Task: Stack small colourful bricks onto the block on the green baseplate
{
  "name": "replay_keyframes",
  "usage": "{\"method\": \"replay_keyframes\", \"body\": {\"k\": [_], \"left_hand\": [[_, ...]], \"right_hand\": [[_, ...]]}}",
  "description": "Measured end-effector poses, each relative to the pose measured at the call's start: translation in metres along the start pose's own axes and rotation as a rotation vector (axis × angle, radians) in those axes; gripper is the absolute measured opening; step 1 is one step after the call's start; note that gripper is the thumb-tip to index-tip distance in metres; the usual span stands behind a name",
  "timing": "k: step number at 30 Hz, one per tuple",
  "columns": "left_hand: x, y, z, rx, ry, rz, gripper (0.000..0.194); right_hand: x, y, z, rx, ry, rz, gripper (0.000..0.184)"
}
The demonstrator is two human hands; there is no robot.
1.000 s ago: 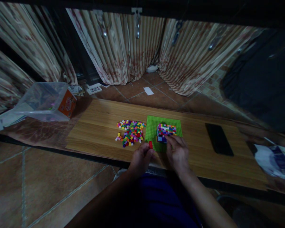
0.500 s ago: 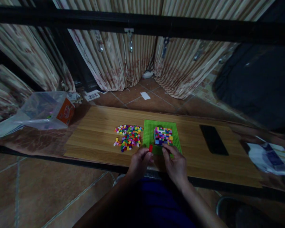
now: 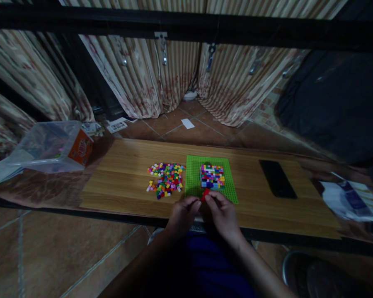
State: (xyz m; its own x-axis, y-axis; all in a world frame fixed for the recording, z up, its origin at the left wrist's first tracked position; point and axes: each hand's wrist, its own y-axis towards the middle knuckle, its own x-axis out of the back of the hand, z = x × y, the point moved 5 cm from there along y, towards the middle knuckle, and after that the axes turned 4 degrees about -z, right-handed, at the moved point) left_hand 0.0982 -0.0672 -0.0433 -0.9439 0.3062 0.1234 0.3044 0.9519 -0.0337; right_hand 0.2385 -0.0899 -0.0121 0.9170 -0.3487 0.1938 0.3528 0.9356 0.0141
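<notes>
Between my two hands, just in front of the built block, is a small red toy brick (image 3: pixel 205 194). My right hand (image 3: pixel 224 215) pinches it between thumb and fingers. My left hand (image 3: pixel 182 214) is closed too, its fingertips at the brick's lower left end. A multicoloured block of stacked bricks (image 3: pixel 211 176) stands on the green baseplate (image 3: pixel 192 165), just beyond my right fingertips. Left of the baseplate lies a loose pile of small coloured bricks (image 3: pixel 169 178). My fingers partly hide the baseplate's near edge.
The wooden board (image 3: pixel 118 182) carries everything. A black phone-like slab (image 3: pixel 277 179) lies to the right, with a white and blue plastic packet (image 3: pixel 351 200) beyond it. At the far left stands a clear plastic box (image 3: pixel 54 145) with an orange label. Striped curtains (image 3: pixel 177 78) hang behind.
My left hand has brought the red brick to the right, and my right hand has come back from the built block to grip it. The view has shifted slightly.
</notes>
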Motion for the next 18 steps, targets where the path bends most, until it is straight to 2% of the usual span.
{"method": "replay_keyframes", "body": {"k": [4,9,14,18], "left_hand": [[0.000,-0.001,0.003,0.033,0.023,0.000,0.024],[0.000,0.000,0.006,0.041,0.054,0.007,0.019],[0.000,0.000,0.007,0.033,0.050,0.004,0.017],[0.001,0.001,0.009,0.019,0.074,0.002,0.016]], "right_hand": [[0.029,0.018,0.000,0.029,-0.058,-0.095,0.030],[0.059,0.038,-0.007,0.075,-0.221,-0.114,0.031],[0.061,0.043,0.004,0.308,-0.439,-0.084,0.025],[0.057,0.048,0.010,0.345,-0.456,-0.070,0.022]]}}
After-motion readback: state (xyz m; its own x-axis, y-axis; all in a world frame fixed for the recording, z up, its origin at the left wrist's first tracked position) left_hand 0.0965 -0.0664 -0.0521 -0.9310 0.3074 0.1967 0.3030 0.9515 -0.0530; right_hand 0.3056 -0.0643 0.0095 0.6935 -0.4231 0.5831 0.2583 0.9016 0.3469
